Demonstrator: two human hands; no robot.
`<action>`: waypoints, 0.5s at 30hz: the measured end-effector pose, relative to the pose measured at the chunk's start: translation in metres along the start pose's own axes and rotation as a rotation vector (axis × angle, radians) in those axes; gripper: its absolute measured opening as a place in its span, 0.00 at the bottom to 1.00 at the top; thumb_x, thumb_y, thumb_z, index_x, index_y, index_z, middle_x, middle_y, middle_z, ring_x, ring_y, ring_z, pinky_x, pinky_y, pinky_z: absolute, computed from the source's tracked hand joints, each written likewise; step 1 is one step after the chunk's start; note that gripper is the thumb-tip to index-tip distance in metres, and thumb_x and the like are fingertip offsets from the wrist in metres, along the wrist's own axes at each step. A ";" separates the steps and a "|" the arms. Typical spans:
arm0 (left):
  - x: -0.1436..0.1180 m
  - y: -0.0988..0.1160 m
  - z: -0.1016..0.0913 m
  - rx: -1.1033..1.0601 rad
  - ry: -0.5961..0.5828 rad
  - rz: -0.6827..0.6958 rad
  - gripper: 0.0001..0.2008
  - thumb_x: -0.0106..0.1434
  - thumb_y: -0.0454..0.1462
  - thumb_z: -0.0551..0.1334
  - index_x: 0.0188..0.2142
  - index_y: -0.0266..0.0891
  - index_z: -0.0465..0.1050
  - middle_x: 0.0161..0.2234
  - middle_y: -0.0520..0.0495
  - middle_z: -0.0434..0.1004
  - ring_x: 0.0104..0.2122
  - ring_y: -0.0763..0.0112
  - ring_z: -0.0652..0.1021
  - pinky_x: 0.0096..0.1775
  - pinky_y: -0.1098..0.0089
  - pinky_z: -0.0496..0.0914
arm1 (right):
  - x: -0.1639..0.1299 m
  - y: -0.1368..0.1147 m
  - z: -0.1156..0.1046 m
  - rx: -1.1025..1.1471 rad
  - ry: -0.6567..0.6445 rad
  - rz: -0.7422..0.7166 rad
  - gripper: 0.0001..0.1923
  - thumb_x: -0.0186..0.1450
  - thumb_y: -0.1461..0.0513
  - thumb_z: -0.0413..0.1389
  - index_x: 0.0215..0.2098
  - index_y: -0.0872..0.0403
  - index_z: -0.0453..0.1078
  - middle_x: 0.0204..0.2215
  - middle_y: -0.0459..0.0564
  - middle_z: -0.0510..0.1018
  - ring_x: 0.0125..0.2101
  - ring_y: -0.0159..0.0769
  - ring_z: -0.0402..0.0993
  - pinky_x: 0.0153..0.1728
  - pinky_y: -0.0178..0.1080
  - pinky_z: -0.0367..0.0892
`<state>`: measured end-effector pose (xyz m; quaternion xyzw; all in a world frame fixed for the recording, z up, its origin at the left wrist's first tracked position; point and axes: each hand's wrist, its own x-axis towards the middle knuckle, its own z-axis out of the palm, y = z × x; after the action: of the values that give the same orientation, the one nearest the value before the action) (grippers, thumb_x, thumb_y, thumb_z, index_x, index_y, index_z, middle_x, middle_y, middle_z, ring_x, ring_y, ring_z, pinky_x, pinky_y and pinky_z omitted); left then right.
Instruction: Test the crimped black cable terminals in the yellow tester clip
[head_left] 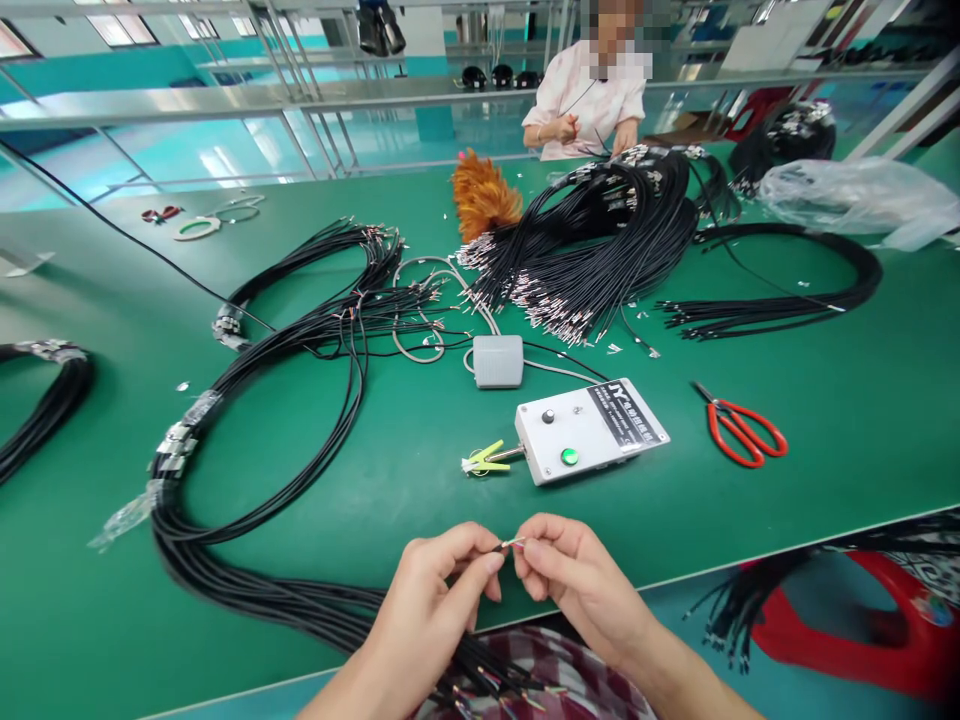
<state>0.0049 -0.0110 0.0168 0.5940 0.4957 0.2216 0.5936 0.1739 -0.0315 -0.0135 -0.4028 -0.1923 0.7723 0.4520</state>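
Note:
Near the front edge of the green table, my left hand (450, 575) pinches the end of a black cable (501, 547). My right hand (566, 570) has its thumb and fingers closed on the thin stripped wires (517, 541) at that cable's tip. Both hands almost meet. Beneath my left forearm runs a bundle of black cables (277, 595), its ends with coloured wires hanging over the edge. Just beyond my hands lies a white control box (577, 440) with a knob and a green button. A yellow-green clip-like piece (487, 458) sticks out from its left end.
Red-handled scissors (746, 430) lie at the right, and a grey adapter-like block (498, 361) sits behind the box. A large heap of black cables (637, 230) and an orange fluffy thing (484, 195) are farther back. Across the table a person (589, 100) handles cable. A red stool (847, 620) stands at lower right.

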 end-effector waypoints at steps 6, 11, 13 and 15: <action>-0.005 0.001 -0.006 0.204 -0.047 0.215 0.14 0.70 0.38 0.53 0.32 0.41 0.75 0.25 0.50 0.74 0.24 0.72 0.72 0.30 0.73 0.66 | 0.001 -0.020 -0.005 -0.096 -0.133 0.176 0.12 0.51 0.58 0.70 0.24 0.58 0.76 0.20 0.44 0.78 0.18 0.22 0.69 0.22 0.26 0.61; -0.006 0.006 -0.011 0.307 -0.142 0.315 0.14 0.71 0.37 0.51 0.35 0.41 0.74 0.28 0.49 0.74 0.28 0.70 0.73 0.33 0.72 0.65 | 0.006 -0.029 -0.011 -0.134 -0.271 0.325 0.10 0.49 0.60 0.69 0.24 0.59 0.77 0.20 0.46 0.79 0.17 0.23 0.71 0.21 0.26 0.63; -0.006 0.004 -0.012 0.264 -0.143 0.259 0.15 0.71 0.38 0.52 0.32 0.41 0.73 0.27 0.50 0.73 0.27 0.71 0.72 0.33 0.73 0.64 | 0.008 -0.026 -0.008 -0.117 -0.279 0.329 0.12 0.49 0.59 0.69 0.24 0.60 0.76 0.20 0.46 0.79 0.17 0.22 0.71 0.21 0.26 0.63; -0.006 0.000 -0.010 0.172 -0.113 0.184 0.16 0.72 0.41 0.52 0.29 0.40 0.71 0.24 0.52 0.70 0.25 0.73 0.70 0.30 0.73 0.63 | 0.008 -0.021 -0.003 -0.096 -0.241 0.264 0.13 0.52 0.58 0.69 0.25 0.59 0.75 0.19 0.44 0.78 0.17 0.21 0.69 0.21 0.25 0.62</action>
<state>-0.0058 -0.0112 0.0211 0.6972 0.4219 0.1981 0.5447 0.1856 -0.0137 -0.0053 -0.3503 -0.2270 0.8576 0.3005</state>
